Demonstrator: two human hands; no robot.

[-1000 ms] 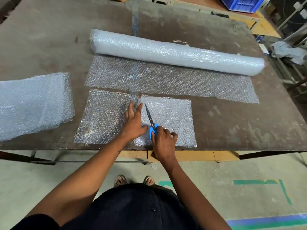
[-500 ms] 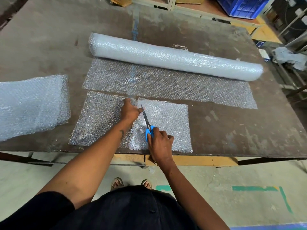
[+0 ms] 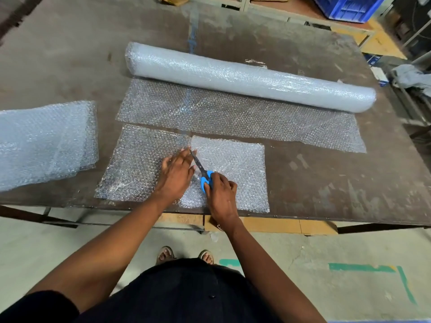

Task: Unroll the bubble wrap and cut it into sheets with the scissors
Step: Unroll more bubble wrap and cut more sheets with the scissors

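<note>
Head view | left hand (image 3: 176, 177) fingers lay flat on bubble wrap sheet (image 3: 137, 164) | right hand (image 3: 220, 194) fingers gripped scissors (image 3: 201, 172), blades toward 11 o'clock | roll (image 3: 249, 76) at 12 o'clock on desk (image 3: 338, 183)

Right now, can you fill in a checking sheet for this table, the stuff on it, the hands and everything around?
Surface: worn brown table, scuffed.
Job's things: bubble wrap roll lies across the far side, its unrolled strip in front of it. Cut piece lies at the near edge, blue-handled scissors cutting along it.
Clutter: stack of bubble wrap sheets at the left.
Hands: left hand presses flat on the cut piece; right hand grips the scissors.
Cables: nothing seen.
Surroundings: blue crate beyond the table; green floor tape.
</note>
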